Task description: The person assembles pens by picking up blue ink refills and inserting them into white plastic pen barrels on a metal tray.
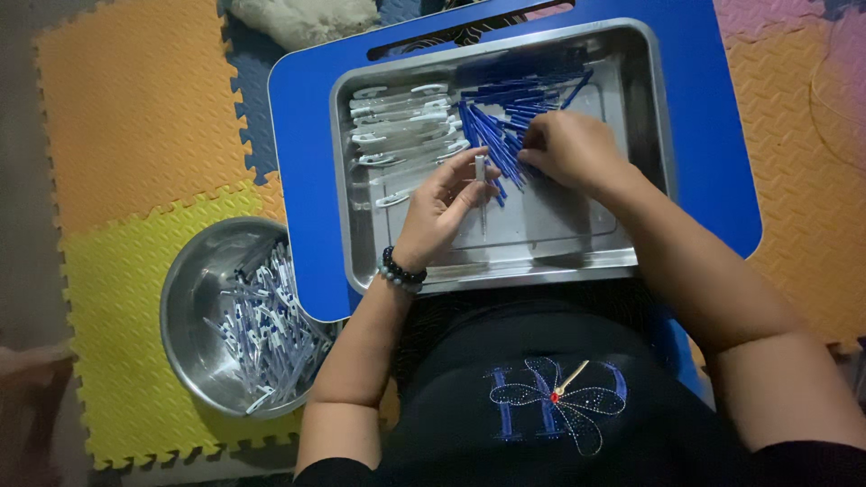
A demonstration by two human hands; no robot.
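Observation:
My left hand holds a clear pen barrel upright over the steel tray, pinched between thumb and fingers. My right hand rests on a pile of blue pen refills in the tray's middle, its fingers curled among them. Whether it grips one I cannot tell. Several clear pen barrels with white clips lie in a row at the tray's left.
The tray sits on a blue lap table. A round steel bowl with several assembled pens stands on the floor at the left, on yellow and orange foam mats. A beaded bracelet circles my left wrist.

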